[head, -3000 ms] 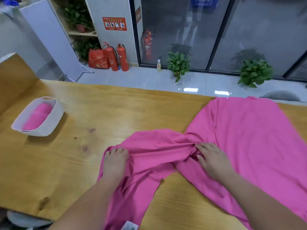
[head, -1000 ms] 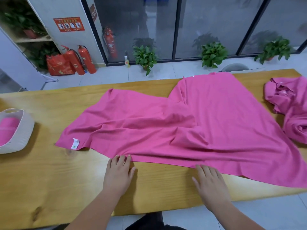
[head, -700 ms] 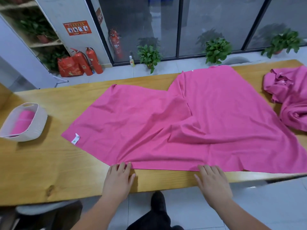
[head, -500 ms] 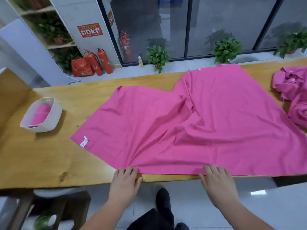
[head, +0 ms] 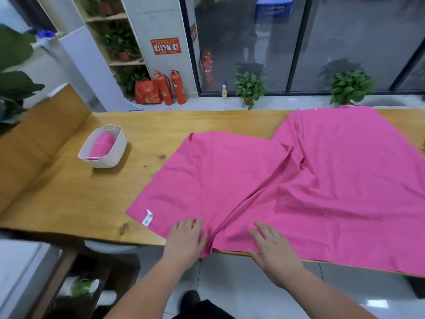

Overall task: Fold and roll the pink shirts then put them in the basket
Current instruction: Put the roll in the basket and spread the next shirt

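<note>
Pink shirt [head: 299,180] is lying spread on the desk [head: 69,192], left hand [head: 186,240] and right hand [head: 273,249] pressing its near edge, grips flat, empty. Basket [head: 108,161] at left is holding a rolled shirt [head: 101,146]; tag [head: 147,218] unreadable.

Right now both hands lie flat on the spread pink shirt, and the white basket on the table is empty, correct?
Not empty: the head view shows a rolled pink shirt lying in the white basket. The left hand and right hand do lie flat on the spread shirt.
</note>
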A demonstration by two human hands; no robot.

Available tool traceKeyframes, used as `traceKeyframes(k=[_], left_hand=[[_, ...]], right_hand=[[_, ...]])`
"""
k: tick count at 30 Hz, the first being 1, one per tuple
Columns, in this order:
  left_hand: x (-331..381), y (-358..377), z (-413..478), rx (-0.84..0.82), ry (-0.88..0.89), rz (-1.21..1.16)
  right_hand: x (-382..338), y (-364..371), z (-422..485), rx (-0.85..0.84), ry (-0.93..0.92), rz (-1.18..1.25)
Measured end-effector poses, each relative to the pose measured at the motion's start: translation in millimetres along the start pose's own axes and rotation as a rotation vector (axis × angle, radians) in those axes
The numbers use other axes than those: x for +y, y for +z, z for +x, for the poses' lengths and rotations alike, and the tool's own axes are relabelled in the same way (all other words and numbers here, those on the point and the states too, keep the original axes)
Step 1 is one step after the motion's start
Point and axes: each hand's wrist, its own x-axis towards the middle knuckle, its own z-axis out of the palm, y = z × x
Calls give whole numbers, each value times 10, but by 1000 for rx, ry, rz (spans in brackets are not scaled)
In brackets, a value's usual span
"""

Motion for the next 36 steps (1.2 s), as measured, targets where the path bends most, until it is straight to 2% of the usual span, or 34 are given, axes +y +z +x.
traceKeyframes(k=[4,7,10,12,14,16,17,19,22,24,26,28,30,32,36], left_hand=[[-635,102,121,-173,-136,93],[-1014,16,132,-141,-200,197],[-1268,-202,217,-92,-262,199],[-1466,-216,326,-73,-215,175],[-1633,-194,468,-67,-77,97],[-1798,-158,622,-174,49,20],[-1878,-152,696,-230,53,7],[-2034,-122,784,-294,-98,-1],[-2184,-194,890,-189,-332,68],[-2241,-297,997,-125,-318,76],[-2364,-248,1097,-68,-188,81],[-2514,-134,1156,-154,-84,61],[-2621,-53,1178,-238,-193,50],[-2621,-88,1234,-218,-342,81],[-2502,-267,1499,-69,-283,75]], right_hand=[[-310,53,264,-101,8,5],[-510,154,453,-135,147,59],[-684,210,586,-96,286,9],[-769,228,637,-71,337,-67],[-783,286,681,-58,363,-120],[-777,350,710,-30,378,-161],[-776,367,723,-20,388,-177],[-794,354,761,-17,423,-175],[-917,273,864,-5,487,-181],[-1018,240,939,-2,528,-190],[-1081,242,996,31,554,-214],[-1130,237,1033,70,556,-227],[-1168,217,1078,102,540,-235],[-1176,166,1155,137,514,-226],[-1114,6,1370,174,482,-233]])
